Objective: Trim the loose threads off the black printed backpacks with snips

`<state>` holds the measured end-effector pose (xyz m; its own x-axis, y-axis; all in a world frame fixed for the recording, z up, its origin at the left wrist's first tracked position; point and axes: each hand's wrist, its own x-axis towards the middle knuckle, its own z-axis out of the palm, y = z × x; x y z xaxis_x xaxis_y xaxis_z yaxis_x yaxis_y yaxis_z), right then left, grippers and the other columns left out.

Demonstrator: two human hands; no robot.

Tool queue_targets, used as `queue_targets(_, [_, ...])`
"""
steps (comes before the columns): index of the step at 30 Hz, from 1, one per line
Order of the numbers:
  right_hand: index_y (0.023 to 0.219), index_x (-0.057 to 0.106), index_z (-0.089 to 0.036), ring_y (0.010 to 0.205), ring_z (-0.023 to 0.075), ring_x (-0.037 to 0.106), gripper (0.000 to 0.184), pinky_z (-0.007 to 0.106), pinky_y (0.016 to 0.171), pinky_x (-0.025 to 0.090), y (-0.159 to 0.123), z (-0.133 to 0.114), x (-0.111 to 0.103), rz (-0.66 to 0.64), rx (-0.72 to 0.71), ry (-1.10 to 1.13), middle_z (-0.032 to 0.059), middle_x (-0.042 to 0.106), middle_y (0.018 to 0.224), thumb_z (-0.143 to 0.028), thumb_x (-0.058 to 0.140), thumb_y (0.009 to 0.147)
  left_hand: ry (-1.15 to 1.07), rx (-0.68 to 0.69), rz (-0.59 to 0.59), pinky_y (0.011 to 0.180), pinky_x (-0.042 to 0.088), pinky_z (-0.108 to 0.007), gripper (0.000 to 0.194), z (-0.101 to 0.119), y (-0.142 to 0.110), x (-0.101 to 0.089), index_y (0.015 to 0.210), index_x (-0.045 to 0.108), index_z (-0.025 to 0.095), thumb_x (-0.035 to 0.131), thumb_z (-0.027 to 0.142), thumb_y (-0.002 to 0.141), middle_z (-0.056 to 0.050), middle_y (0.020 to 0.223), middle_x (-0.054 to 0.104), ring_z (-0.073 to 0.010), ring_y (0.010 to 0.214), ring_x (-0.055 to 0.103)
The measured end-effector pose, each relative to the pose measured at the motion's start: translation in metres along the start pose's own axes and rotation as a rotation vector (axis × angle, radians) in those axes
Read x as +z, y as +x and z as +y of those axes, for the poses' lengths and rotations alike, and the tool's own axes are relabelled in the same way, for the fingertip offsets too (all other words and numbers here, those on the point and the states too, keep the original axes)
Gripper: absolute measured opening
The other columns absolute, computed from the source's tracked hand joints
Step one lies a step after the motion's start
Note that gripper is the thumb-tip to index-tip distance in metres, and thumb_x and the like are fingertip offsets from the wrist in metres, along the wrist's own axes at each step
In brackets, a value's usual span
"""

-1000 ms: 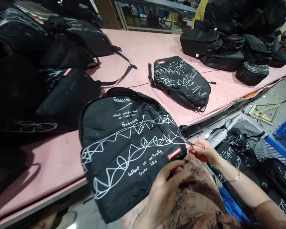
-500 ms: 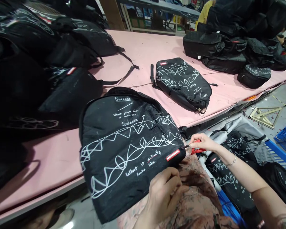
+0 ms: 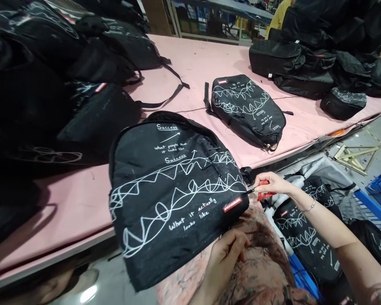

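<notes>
Down along our backpack (image 3: 165, 228), our left hand (image 3: 228, 254) has drawn from the label (image 3: 232, 205), half curled, its hold unclear.
Over table (image 3: 79, 207) edge and lap (image 3: 190, 275), it seems soft, likely light: grip the seams; our right hand (image 3: 271, 183) clasps scissors (image 3: 265, 195).

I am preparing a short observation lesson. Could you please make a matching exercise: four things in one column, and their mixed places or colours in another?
1. red-handled tool
2. tabletop
3. bracelet
4. label with white lettering

A. around the right wrist
B. red, on the nearest backpack
C. in the right hand
D. pink

Pairs: 1-C, 2-D, 3-A, 4-B
</notes>
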<state>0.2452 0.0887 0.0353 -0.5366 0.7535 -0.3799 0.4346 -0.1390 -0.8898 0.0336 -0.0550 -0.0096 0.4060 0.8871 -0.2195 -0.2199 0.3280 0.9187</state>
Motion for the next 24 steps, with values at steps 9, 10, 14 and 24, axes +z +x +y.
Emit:
queue_targets(9, [0.078, 0.055, -0.005, 0.067, 0.0082, 0.054, 0.035, 0.019, 0.062, 0.042, 0.013, -0.006, 0.002, -0.094, -0.024, -0.060, 0.0062, 0.058, 0.076, -0.038, 0.063, 0.072, -0.804, -0.472, 0.215, 0.045, 0.029, -0.020, 0.057, 0.014, 0.013, 0.011, 0.085, 0.052, 0.009, 0.055, 0.063, 0.068, -0.004, 0.074, 0.054, -0.0069, 0.049, 0.044])
queue_targets(10, [0.078, 0.055, -0.005, 0.067, 0.0079, 0.053, 0.035, 0.019, 0.062, 0.042, 0.014, -0.007, 0.002, -0.099, -0.026, -0.059, 0.0062, 0.058, 0.076, -0.038, 0.064, 0.071, -0.817, -0.456, 0.236, 0.046, 0.029, -0.020, 0.054, 0.012, 0.015, 0.012, 0.086, 0.052, 0.008, 0.058, 0.059, 0.069, -0.004, 0.074, 0.054, -0.0068, 0.049, 0.044])
queue_targets(14, [0.077, 0.054, -0.004, 0.067, 0.0074, 0.052, 0.033, 0.019, 0.063, 0.042, 0.013, -0.011, 0.000, -0.106, -0.027, -0.048, 0.0060, 0.058, 0.075, -0.036, 0.064, 0.071, -0.796, -0.414, 0.280, 0.047, 0.030, -0.020, 0.045, 0.008, 0.016, 0.015, 0.088, 0.052, 0.008, 0.059, 0.050, 0.074, -0.004, 0.076, 0.055, -0.0065, 0.052, 0.045])
queue_targets(24, [0.080, 0.053, -0.005, 0.067, 0.0093, 0.054, 0.037, 0.020, 0.061, 0.043, 0.014, -0.018, 0.001, -0.164, 0.056, -0.027, 0.0062, 0.057, 0.075, -0.039, 0.064, 0.070, -0.757, -0.390, 0.291, 0.047, 0.030, -0.020, 0.046, 0.014, 0.014, 0.017, 0.086, 0.053, 0.009, 0.057, 0.053, 0.074, -0.005, 0.077, 0.056, -0.0063, 0.051, 0.044])
